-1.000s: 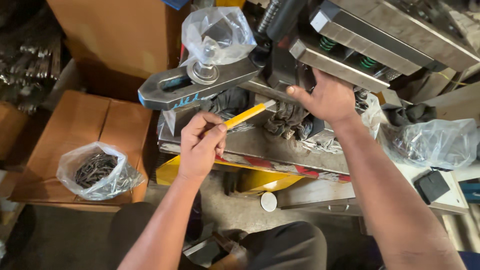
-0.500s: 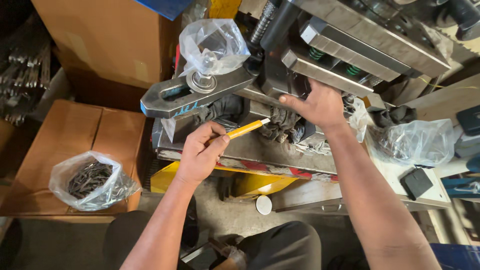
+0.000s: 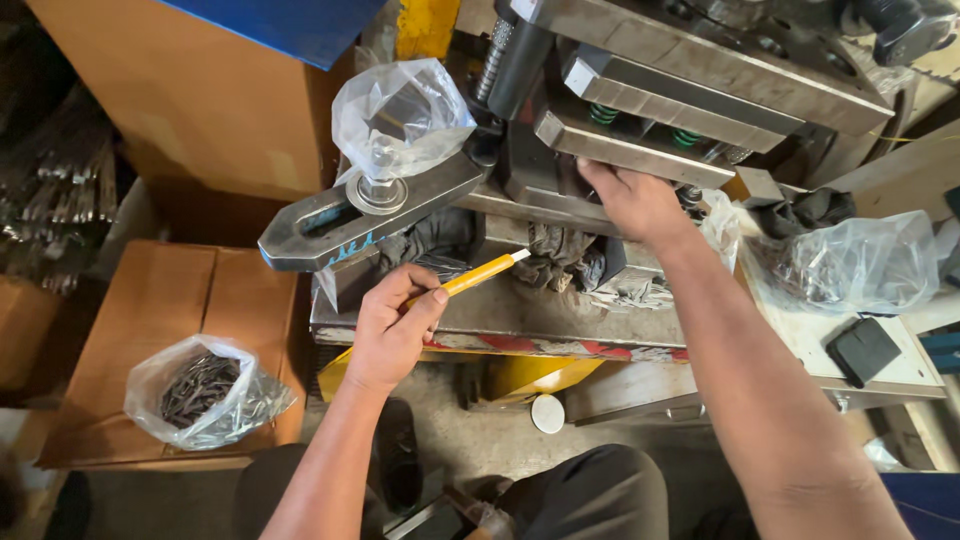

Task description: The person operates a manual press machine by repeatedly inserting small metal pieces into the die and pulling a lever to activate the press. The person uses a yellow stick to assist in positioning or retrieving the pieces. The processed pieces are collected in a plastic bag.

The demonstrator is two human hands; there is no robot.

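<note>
Clamped between thumb and curled fingers [image 3: 425, 300] of the left hand [image 3: 392, 330]: a slim yellow stick with a white tip [image 3: 478, 274], pencil-like, angled up and to the right so the tip hangs just over the dark crumpled rags [image 3: 555, 262] on the steel press bed [image 3: 500, 318]. Held low on the shaft, probably for a steady poke into the narrow gap. Reaching under the stepped grey die plates [image 3: 640, 125], the right hand [image 3: 632, 200], fingers bent and pressed against the metal; grip on anything there impossible to tell. Further out, a thick slotted clamp bar [image 3: 340, 222], dull and worn, with a clear plastic bag [image 3: 400, 115] tied over its bolt. On the brown carton [image 3: 190, 290] at the left, a bag of dark metal pieces [image 3: 205, 390].
</note>
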